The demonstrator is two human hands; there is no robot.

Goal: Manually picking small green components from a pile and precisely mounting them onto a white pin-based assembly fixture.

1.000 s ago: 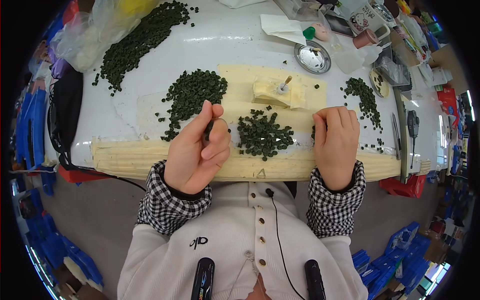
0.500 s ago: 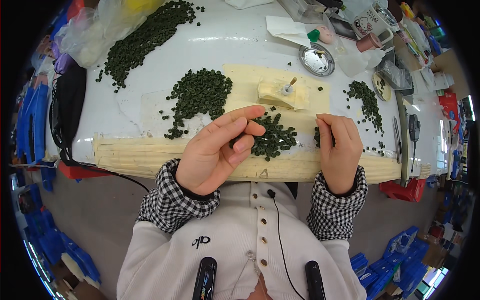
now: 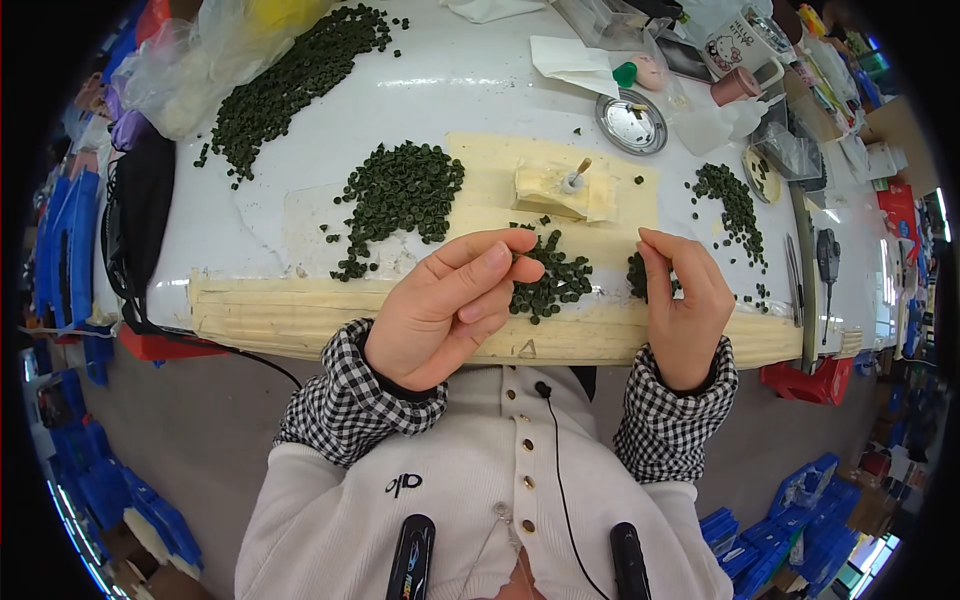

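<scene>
My left hand (image 3: pixel 440 315) is palm up above the table's front edge, its thumb and fingers closed in a pinch. A dark speck shows between those fingertips, too small to name. To the right, my right hand (image 3: pixel 688 305) has thumb and index finger pinched together. Whatever its tips hold, if anything, cannot be made out. Between the hands lies a heap of small dark green round pieces (image 3: pixel 556 285), partly behind my left fingers. More such pieces lie under my right hand. Beyond them stands a tape-covered block (image 3: pixel 540 195) with a white-collared peg (image 3: pixel 577 178) upright in it.
Bigger piles of green pieces lie at the middle left (image 3: pixel 405 190), far left (image 3: pixel 290 90) and right (image 3: pixel 730 205). A round metal dish (image 3: pixel 632 123), a mug (image 3: pixel 742 45) and plastic bags crowd the back. Tweezers (image 3: pixel 794 270) rest at the right. Padded tape (image 3: pixel 300 310) covers the front edge.
My left hand has shifted slightly right and its fingers have drawn closer together. My right hand has moved slightly right, still pinched.
</scene>
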